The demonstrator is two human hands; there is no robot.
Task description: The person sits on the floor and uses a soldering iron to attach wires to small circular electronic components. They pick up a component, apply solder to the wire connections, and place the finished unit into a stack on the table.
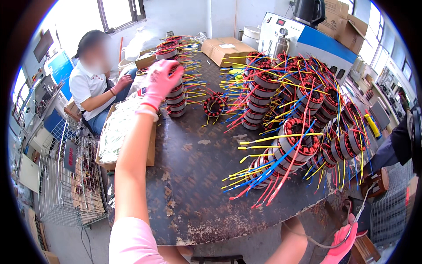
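Left hand in a pink glove (161, 79) stretched far across the dark round worktable (198, 185), fingers spread loosely over the top of a stack of red-wound grey stator rings (176, 99) standing upright directly beneath, touching rather than clamped; right hand in a pink glove (340, 244) low by the table's near edge, clenched on small snips with a thin cable (357, 218)

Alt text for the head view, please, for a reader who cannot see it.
A person's left hand in a pink glove reaches onto a stack of wound motor stators on a dark worn table. The right hand, also gloved, holds a thin tool below the table edge. More stators with red, blue and yellow wires crowd the right side.
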